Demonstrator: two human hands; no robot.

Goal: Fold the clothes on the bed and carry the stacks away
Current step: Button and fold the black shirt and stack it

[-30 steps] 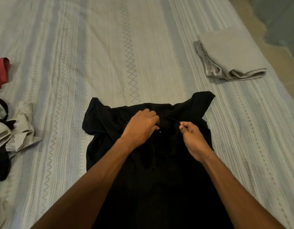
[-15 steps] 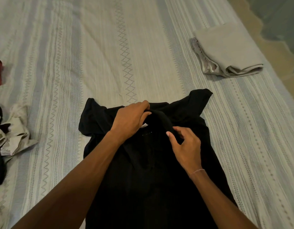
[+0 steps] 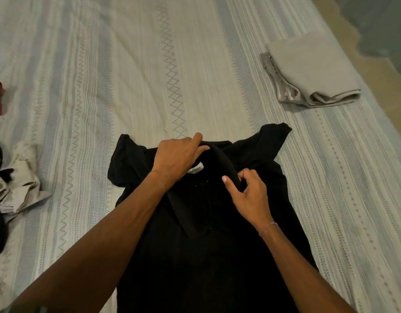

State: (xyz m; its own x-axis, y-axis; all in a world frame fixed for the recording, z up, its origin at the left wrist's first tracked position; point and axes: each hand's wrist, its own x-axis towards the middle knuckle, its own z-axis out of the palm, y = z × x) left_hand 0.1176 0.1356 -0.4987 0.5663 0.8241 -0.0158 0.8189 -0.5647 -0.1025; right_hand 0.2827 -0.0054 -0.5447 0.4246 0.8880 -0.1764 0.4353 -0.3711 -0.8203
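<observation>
A bedroom in a home is shown. Most of the view is filled by a bed (image 3: 150, 64) covered with a pale striped spread woven with zigzag and diamond bands. Household laundry is laid out on it: a black shirt (image 3: 217, 245) spread flat, a folded beige stack (image 3: 312, 71) near the right edge, and a loose heap of unfolded clothes (image 3: 12, 188) at the left. A strip of tan floor (image 3: 396, 91) is seen beyond the right edge.
</observation>
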